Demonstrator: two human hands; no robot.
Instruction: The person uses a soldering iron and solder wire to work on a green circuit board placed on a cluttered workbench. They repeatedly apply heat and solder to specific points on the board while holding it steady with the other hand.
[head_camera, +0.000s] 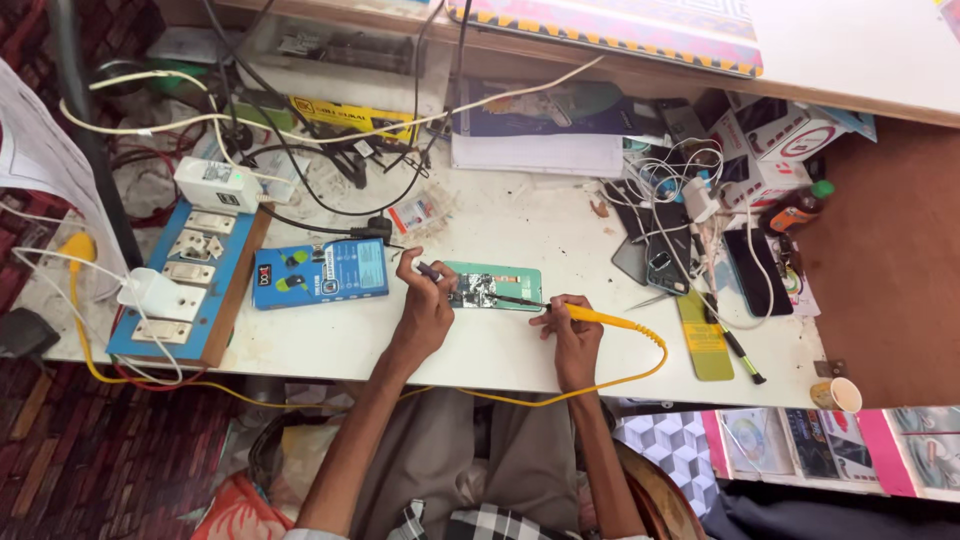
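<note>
Right hand (572, 325) grip pinched yellow soldering iron (600, 320), tip on opened green phone (493, 287) lying mid-counter (500, 350), left hand (425, 305) grip pinched thin dark tool (430, 269) at phone's left edge, blue tester box (320, 273) just beside, socket board (185, 285) farther left, pile of phones (655, 250) and white cables (680, 170) to right, yellow cord (560, 392) looped along counter edge.

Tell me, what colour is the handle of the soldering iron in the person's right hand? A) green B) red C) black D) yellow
D: the right hand grips a soldering iron with a yellow handle and yellow cord, its dark tip reaching toward the opened phone on the table.
</note>
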